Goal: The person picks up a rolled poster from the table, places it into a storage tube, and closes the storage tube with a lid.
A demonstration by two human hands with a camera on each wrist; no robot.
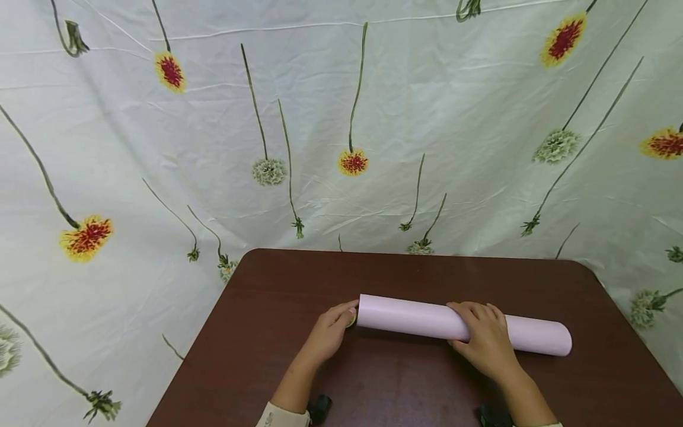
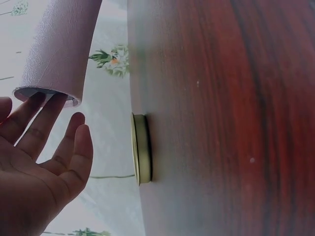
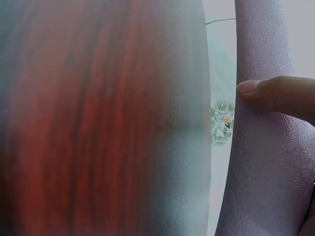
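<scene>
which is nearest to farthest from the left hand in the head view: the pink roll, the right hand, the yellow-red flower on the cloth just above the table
1. pink roll: its left end meets the left hand's fingers, on the table.
2. right hand: farther right, resting on top of the roll's middle.
3. yellow-red flower: printed on the backdrop cloth, well above the table's far edge.

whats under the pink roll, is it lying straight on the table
The pink roll lies straight on the brown table; nothing shows beneath it. The right hand covers its middle, so that part stays hidden. A small round tape sits by its left end.
</scene>
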